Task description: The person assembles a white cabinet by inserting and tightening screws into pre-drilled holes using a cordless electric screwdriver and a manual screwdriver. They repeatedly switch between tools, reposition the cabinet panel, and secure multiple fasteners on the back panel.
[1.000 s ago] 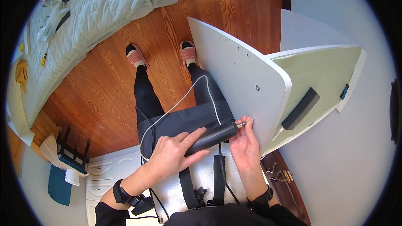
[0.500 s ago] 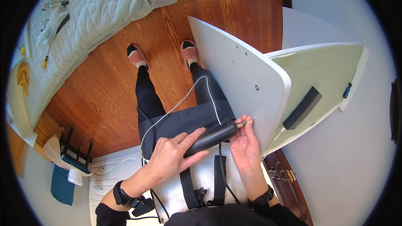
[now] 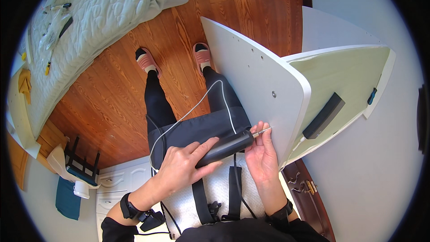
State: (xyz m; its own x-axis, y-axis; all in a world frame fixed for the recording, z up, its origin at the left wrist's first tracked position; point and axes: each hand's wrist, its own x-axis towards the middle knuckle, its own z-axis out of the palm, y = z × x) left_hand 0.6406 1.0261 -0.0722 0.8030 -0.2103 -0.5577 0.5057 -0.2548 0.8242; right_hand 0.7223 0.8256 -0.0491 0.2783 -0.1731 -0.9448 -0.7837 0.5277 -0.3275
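Note:
My left hand (image 3: 179, 163) is wrapped round a black electric screwdriver (image 3: 226, 147), index finger stretched along its body. A thin metal bit (image 3: 261, 132) sticks out of its front end towards a white panel (image 3: 257, 80) standing upright at my right. The thumb and fingers of my right hand (image 3: 262, 161) close round this bit, near the panel's face. Whether a screw sits at the tip is too small to tell. A white cable (image 3: 179, 121) loops over my lap beside the screwdriver. Above the bit, the panel shows a round metal fitting (image 3: 274, 94) and several small holes.
Behind the panel's edge, a black oblong device (image 3: 323, 115) and a blue-handled screwdriver (image 3: 372, 96) lie on a pale green board (image 3: 345, 74). A quilted bed (image 3: 103, 18) with tools and plastic bags is at far left. Wooden floor (image 3: 192, 0) lies ahead.
My right fingertips have shifted slightly round the bit, and more of its thin front part shows. The screwdriver and my left hand have hardly moved.

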